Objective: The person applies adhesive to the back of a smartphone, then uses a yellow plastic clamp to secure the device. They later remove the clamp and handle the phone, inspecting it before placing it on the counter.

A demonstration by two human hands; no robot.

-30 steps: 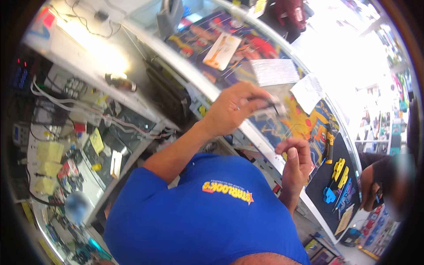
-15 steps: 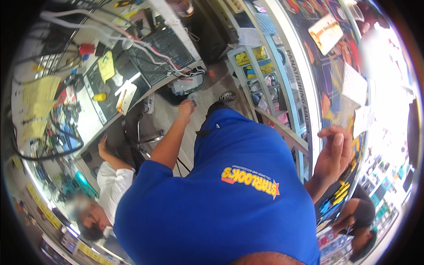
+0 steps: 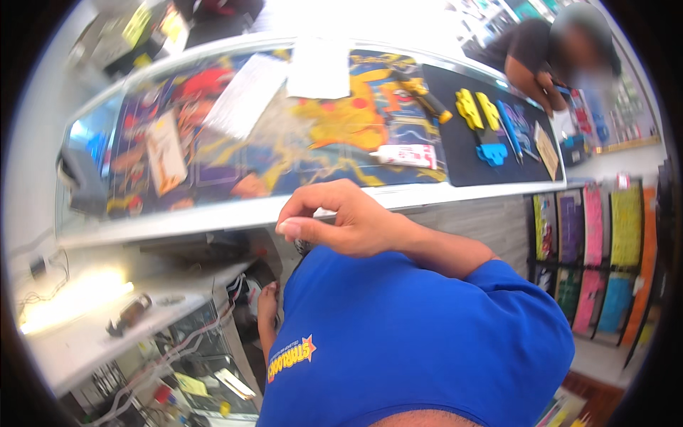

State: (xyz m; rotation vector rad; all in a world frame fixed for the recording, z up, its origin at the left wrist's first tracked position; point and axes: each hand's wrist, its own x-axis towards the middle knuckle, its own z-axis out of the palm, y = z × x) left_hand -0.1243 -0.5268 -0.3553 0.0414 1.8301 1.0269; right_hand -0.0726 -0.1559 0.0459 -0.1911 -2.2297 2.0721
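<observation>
1. Right hand [image 3: 348, 224] raised before blue shirt [image 3: 427, 341], fingers [image 3: 313, 206] curled loosely inward; anything held, cannot tell.
2. Left hand [image 3: 267, 309] low beside shirt, mostly hidden; grip cannot tell.
3. Beyond, glass worktop [image 3: 213, 213]; white tube [image 3: 404, 155] far right, well apart.

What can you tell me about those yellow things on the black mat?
The yellow pieces are two flat, oblong shapes that look like plastic, lying side by side, slightly tilted, on the black mat at the right end of the counter. A blue piece lies just below them and a blue pen-like tool to their right. No hand touches them. Finer detail is too small to tell.
</observation>
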